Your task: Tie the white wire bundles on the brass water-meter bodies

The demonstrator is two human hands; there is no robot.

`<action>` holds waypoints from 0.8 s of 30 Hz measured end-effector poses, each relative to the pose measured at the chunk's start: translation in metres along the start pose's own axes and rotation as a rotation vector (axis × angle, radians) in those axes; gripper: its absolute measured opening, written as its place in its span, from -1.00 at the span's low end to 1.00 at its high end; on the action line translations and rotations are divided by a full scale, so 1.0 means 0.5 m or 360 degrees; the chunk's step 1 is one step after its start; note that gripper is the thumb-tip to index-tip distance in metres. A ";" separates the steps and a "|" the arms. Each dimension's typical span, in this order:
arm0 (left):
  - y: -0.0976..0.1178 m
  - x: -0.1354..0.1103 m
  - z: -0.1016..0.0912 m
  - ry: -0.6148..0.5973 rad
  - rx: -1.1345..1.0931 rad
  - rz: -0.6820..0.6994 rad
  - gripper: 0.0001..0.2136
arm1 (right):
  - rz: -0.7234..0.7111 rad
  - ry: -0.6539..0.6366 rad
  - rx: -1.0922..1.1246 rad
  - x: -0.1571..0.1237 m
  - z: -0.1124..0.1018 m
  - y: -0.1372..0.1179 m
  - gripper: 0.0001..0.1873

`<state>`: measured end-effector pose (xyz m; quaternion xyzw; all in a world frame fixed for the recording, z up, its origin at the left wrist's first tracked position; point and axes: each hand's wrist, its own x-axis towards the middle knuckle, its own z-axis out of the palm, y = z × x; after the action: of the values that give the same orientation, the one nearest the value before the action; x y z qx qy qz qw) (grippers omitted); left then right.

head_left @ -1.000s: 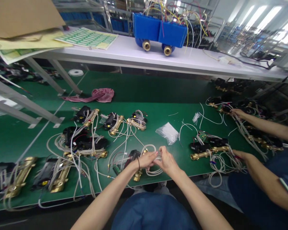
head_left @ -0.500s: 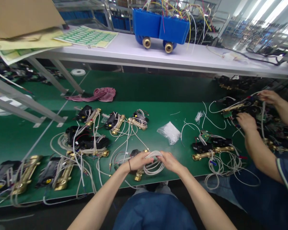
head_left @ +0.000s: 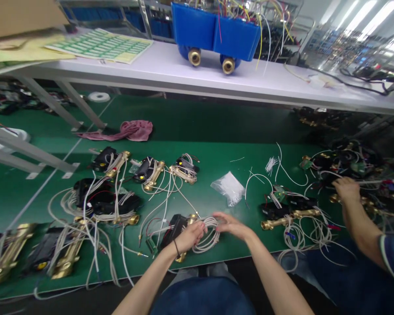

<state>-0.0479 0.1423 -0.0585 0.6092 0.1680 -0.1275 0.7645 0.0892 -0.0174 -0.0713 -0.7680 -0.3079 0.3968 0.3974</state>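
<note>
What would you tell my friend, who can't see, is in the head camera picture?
A person's left hand holds a coil of pale cable at a green workbench, with the open right hand at the coil's other side. Around them lie wired black-and-brass devices and a clear plastic bag; a co-worker's hand is at the right.
</note>
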 end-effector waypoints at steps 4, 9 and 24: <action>0.004 0.005 0.003 0.0182 0.0120 0.0006 -0.58 | 0.0486 0.0789 -0.0534 0.024 -0.102 0.031 -0.70; 0.022 -0.002 0.010 0.0479 0.0455 0.0044 -0.54 | 0.0744 0.0912 -0.0808 0.094 -0.155 0.067 -0.73; 0.003 -0.006 0.012 0.0895 0.0486 0.0081 -0.74 | 0.0940 0.0815 -0.0929 0.123 -0.185 0.101 -0.69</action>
<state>-0.0494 0.1365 -0.0548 0.7322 0.3363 0.0413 0.5908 0.2064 -0.0277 -0.1028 -0.9748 -0.0676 0.1880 0.0989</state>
